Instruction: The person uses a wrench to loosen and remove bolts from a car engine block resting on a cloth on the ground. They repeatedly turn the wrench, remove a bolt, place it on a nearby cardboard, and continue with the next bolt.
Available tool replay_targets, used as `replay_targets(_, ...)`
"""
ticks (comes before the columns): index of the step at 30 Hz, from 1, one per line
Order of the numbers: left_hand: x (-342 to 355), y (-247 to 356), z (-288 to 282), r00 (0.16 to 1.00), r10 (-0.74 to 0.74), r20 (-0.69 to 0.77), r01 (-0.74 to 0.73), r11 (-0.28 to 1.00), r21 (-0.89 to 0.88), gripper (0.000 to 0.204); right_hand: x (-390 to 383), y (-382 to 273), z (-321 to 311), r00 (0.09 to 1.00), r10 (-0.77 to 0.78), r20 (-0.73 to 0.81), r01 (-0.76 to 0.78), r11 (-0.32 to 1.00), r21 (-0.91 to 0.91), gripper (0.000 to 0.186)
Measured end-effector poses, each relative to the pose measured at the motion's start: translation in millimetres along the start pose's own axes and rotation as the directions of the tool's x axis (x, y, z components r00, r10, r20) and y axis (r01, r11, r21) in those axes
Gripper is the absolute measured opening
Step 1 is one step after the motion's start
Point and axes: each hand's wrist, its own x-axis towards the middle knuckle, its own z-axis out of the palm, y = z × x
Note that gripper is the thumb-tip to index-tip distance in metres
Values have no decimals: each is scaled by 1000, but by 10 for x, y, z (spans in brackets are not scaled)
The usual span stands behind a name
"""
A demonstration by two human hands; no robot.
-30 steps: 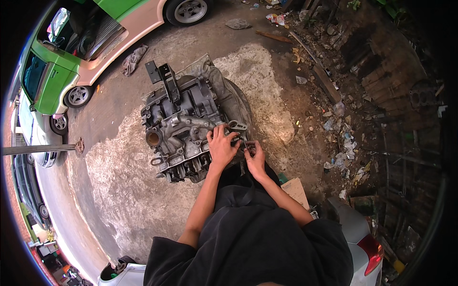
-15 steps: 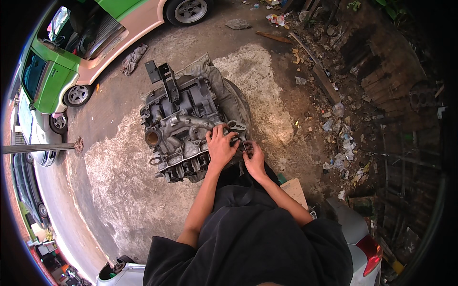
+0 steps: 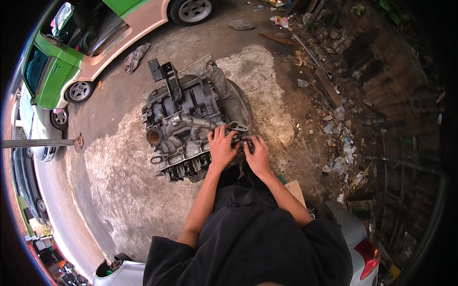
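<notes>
A greasy grey engine block (image 3: 195,97) with a cast metal intake manifold (image 3: 186,125) lies in front of me, a black bracket (image 3: 168,76) rising from its far side. My left hand (image 3: 222,148) rests on its right end, fingers bent, thumb and forefinger curled around a small dark part. Close beside it, my right hand (image 3: 258,156) pinches at the same spot; what its fingertips hold is too small and hidden to name. Just beyond both hands, a metal bracket with holes (image 3: 238,126) sticks out from the engine.
Grey cloth (image 3: 234,102) drapes under and behind the engine. A green and pink van (image 3: 59,78) stands far left, a rag (image 3: 137,57) near it. Litter and planks (image 3: 329,88) line the right side. A silver car's rear (image 3: 355,238) is near right, cardboard (image 3: 294,192) beside me.
My right hand has moved slightly up, its fingers now bending over the engine's end close to my left fingertips. The left hand stays in place on the engine.
</notes>
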Motion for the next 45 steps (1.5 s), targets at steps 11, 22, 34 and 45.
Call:
replay_targets(11,-11,-9,28,999,-15,32,12,997,72,46,661,98,237,991,-40,129,47,998,-50,26)
replay_targets(22,-2,7,13,999,-27,34,26,999,28,35,376,4,-83,998,-9,-69,7,1000,-28,19)
replay_targets(34,-5,6,13,1000,-14,18,14,1000,28,31,-237,535,75,954,277,-113,-180,834,522,8)
replay_targets(45,-8,-5,35,1000,0,-6,1,999,35,26,-369,846,209,937,342,65,-338,850,405,29)
